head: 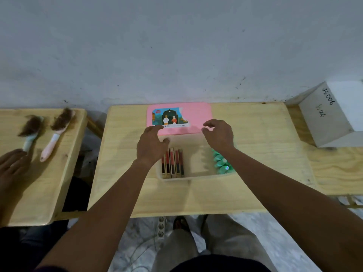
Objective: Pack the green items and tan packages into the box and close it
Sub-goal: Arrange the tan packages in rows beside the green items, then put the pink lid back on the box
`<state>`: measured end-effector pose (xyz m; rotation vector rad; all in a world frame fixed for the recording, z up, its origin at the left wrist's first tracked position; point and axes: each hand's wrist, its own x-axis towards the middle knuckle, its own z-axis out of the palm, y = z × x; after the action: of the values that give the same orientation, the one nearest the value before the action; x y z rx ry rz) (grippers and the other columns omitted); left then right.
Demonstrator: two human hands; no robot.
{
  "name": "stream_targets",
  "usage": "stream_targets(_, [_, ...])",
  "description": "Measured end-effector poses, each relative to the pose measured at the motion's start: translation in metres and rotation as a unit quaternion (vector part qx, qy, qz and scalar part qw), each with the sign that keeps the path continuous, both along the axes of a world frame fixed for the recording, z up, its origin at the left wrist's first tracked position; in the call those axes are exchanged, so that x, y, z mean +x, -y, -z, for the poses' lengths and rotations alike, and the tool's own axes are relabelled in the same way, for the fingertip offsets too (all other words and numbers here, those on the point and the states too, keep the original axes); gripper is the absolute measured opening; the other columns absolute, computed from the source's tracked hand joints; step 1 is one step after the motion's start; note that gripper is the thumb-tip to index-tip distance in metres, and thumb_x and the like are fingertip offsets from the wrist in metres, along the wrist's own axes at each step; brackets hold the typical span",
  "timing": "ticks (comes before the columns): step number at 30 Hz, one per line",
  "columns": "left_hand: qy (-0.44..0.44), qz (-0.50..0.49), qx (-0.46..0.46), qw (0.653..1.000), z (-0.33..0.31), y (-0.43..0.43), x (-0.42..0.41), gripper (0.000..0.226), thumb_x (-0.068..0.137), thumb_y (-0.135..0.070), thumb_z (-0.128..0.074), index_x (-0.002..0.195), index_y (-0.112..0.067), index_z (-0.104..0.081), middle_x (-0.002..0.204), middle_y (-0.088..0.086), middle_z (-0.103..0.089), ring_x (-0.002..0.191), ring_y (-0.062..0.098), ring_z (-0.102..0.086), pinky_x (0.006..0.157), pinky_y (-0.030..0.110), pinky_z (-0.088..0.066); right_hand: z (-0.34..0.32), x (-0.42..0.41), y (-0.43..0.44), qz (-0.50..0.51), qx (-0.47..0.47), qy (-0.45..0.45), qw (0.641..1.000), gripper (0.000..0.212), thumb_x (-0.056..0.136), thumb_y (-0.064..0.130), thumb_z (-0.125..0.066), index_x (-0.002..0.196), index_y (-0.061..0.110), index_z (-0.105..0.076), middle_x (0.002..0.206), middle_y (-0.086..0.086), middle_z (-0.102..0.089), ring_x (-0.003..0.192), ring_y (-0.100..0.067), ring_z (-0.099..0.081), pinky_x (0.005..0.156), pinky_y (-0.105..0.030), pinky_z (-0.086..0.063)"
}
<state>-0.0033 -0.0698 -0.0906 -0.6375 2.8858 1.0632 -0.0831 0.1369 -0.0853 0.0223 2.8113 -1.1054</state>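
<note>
A pale translucent box (pixel 196 176) sits open in the middle of the wooden table. Several tan packages (pixel 173 163) with red and dark bands stand on edge in its left part. Several green items (pixel 221 160) line its right side. The pink lid (pixel 198 114), with a picture label, lies flat just behind the box. My left hand (pixel 151 143) hovers over the box's far left corner, its fingertips at the lid's near edge, fingers loosely curved. My right hand (pixel 219 134) hangs over the far right corner, fingers bent, holding nothing.
A second wooden table at left carries two hair-covered brushes (pixel 59 124), and another person's hand (pixel 11 165) rests on it. A white block marked JS006 (pixel 330 116) stands at the right. A power strip (pixel 162 230) lies on the floor by my feet.
</note>
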Motion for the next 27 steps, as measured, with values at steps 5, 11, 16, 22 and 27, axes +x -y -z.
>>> stream_targets(5, [0.064,-0.035,0.017,0.997,0.016,0.012,-0.052,0.054,0.084,-0.041,-0.068,0.132,-0.020,-0.055,0.137,0.007,-0.053,0.127,0.026,-0.049,0.105,0.040,-0.042,0.015,-0.041,-0.006,-0.002,0.121,0.047,0.992,0.028,0.085,0.036,-0.058,0.108,0.026,-0.071,0.113,0.000,-0.070,0.105,-0.027,-0.065,0.091,-0.034,-0.049])
stream_targets(11, [0.199,-0.134,0.026,0.970,0.037,0.029,-0.091,0.067,0.085,-0.041,-0.065,0.141,-0.012,-0.043,0.141,0.016,-0.043,0.131,0.034,-0.041,0.108,0.040,-0.034,0.035,-0.092,-0.011,-0.029,0.137,0.156,0.978,0.046,0.086,0.029,-0.061,0.125,0.007,-0.058,0.127,-0.013,-0.061,0.119,-0.033,-0.057,0.095,-0.034,-0.046])
stream_targets(16, [0.169,-0.170,0.034,0.970,0.042,0.031,-0.099,0.054,0.084,-0.025,-0.064,0.133,-0.005,-0.052,0.136,0.017,-0.053,0.126,0.033,-0.049,0.102,0.038,-0.041,0.043,-0.109,-0.012,0.039,0.079,0.181,0.980,0.034,0.083,0.023,-0.064,0.112,0.005,-0.069,0.112,-0.013,-0.069,0.108,-0.034,-0.063,0.088,-0.035,-0.051])
stream_targets(22, [0.130,-0.269,0.134,0.945,0.032,0.042,-0.096,0.032,0.086,-0.019,-0.060,0.111,0.000,-0.067,0.119,0.018,-0.066,0.111,0.035,-0.061,0.089,0.036,-0.050,0.038,-0.126,-0.020,0.098,-0.121,0.278,0.948,0.013,0.079,0.006,-0.072,0.092,0.003,-0.071,0.091,-0.010,-0.070,0.083,-0.025,-0.066,0.083,-0.041,-0.060])
stream_targets(27, [0.039,-0.283,0.139,0.948,-0.002,0.029,-0.074,0.036,0.087,-0.007,-0.057,0.123,-0.002,-0.064,0.129,0.015,-0.062,0.118,0.031,-0.058,0.094,0.030,-0.046,0.013,-0.112,-0.029,0.140,-0.224,0.235,0.935,0.017,0.074,-0.005,-0.073,0.066,0.009,-0.067,0.073,-0.009,-0.062,0.073,-0.023,-0.061,0.080,-0.044,-0.059])
